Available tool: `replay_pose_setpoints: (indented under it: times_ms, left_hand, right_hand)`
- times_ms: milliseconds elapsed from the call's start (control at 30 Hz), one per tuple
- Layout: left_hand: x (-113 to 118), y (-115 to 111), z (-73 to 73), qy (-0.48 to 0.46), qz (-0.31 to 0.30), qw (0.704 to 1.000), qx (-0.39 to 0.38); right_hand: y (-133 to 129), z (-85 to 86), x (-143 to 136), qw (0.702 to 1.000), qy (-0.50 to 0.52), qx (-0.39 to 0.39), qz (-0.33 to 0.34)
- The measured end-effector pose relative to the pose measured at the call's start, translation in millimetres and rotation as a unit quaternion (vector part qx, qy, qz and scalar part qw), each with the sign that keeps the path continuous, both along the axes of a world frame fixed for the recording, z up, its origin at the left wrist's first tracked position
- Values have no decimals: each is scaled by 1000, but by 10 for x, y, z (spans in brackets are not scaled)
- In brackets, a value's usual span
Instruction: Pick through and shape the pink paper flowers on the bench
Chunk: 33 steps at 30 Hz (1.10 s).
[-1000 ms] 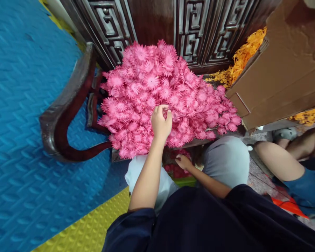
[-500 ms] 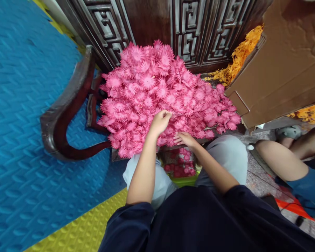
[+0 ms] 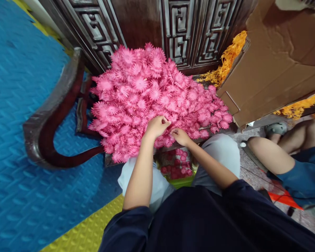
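Note:
A big heap of pink artificial flowers (image 3: 147,91) lies on a dark wooden bench (image 3: 109,160). Over the front middle of the heap is my left hand (image 3: 158,126), thumb and fingers curled together in a pinch; whatever it holds is too small to make out. Close to its right, at the heap's front edge, my right hand (image 3: 180,136) is also closed, fingertips pointing toward the left hand, and its contents are hidden. Below, between my knees, more pink flowers (image 3: 180,166) sit in a green container (image 3: 182,182).
A curved wooden armrest (image 3: 33,140) bounds the left side, with blue matting (image 3: 7,157) beyond. The carved backrest (image 3: 178,35) rises behind. At right stand a cardboard box (image 3: 273,66), orange strands (image 3: 231,57) and another person's bent leg (image 3: 271,154).
The view has shifted a little, moving the heap leftward. My right hand has gone from spread fingers to closed and now sits nearer my left hand, which stays pinched.

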<state>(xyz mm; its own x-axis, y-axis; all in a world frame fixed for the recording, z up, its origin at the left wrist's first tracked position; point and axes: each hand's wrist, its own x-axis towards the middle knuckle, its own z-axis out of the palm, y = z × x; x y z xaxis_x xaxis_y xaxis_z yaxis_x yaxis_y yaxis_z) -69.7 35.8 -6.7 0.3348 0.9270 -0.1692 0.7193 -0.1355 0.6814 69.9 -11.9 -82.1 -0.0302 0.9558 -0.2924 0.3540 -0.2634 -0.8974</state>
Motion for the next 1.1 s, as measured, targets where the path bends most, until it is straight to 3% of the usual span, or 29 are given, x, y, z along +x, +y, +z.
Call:
replay_pose_setpoints:
  times_ms: [200, 367, 467, 533, 667, 733, 800, 933, 1000, 1100]
  left_hand:
    - [77, -38, 51, 40, -12, 999, 16]
    - [73, -38, 29, 49, -17, 998, 17]
    - [92, -47, 17, 49, -20, 998, 29]
    - [129, -69, 12, 59, -32, 997, 30]
    - [223, -128, 6, 89, -93, 992, -7]
    - [252, -145, 18, 115, -89, 989, 10]
    - [260, -150, 47, 144, -46, 988, 43]
    - [239, -150, 125, 153, 39, 985, 74]
    - [234, -158, 148, 143, 49, 985, 78]
    - [241, -171, 156, 145, 40, 986, 70]
  right_hand:
    - [-378, -33, 119, 999, 26, -16, 12]
    - [-506, -3, 206, 999, 20, -44, -2]
    - [-509, 27, 292, 987, 78, -83, -110]
    - [-503, 28, 337, 963, 146, -108, -197]
    - [-517, 3, 373, 929, 187, -70, -311]
    - [-509, 27, 420, 936, 151, -29, -316]
    - [-438, 114, 554, 951, 95, 6, -295]
    - [-27, 447, 1168, 971, -80, 87, -206]
    - [241, 575, 1559, 957, -212, 100, -170]
    - [543, 569, 2014, 896, -416, -28, -152]
